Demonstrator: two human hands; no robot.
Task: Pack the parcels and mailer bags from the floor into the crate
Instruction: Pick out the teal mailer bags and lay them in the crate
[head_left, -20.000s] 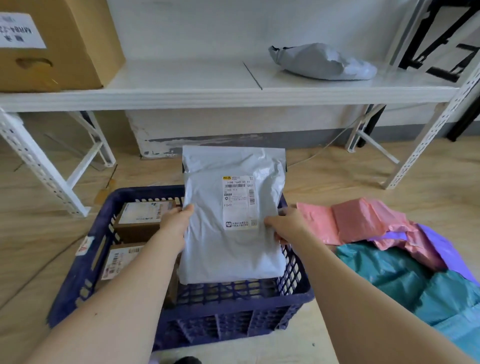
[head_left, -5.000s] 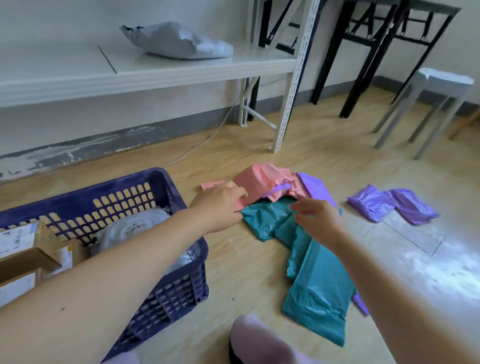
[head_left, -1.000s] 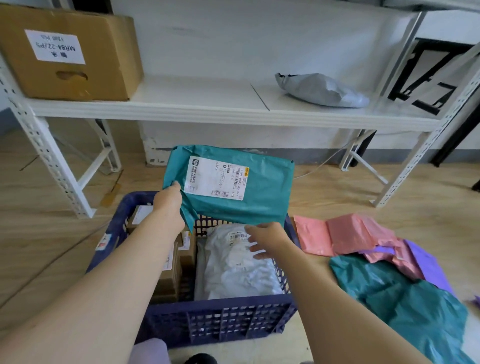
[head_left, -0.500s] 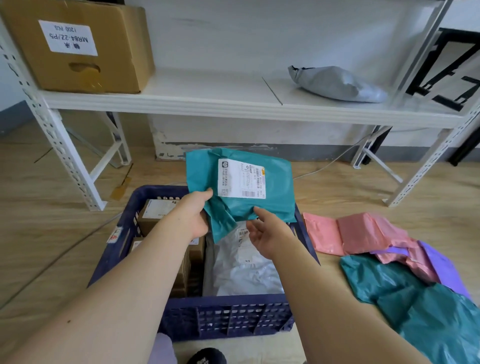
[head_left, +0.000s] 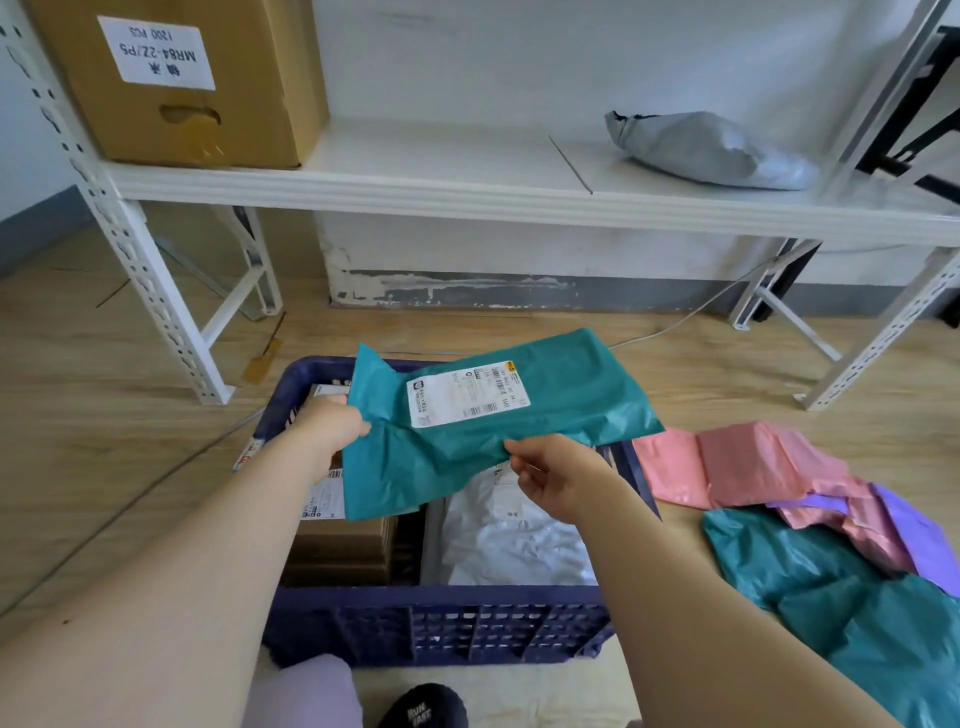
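Teal mailer held over crate. Left hand grips its left edge, right hand pinches its near edge. Crate's right half holds only a flat white bag.

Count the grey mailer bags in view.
2. One grey bag lies on the white shelf; the other grey bag lies in the crate, partly under the teal mailer. More may be hidden.
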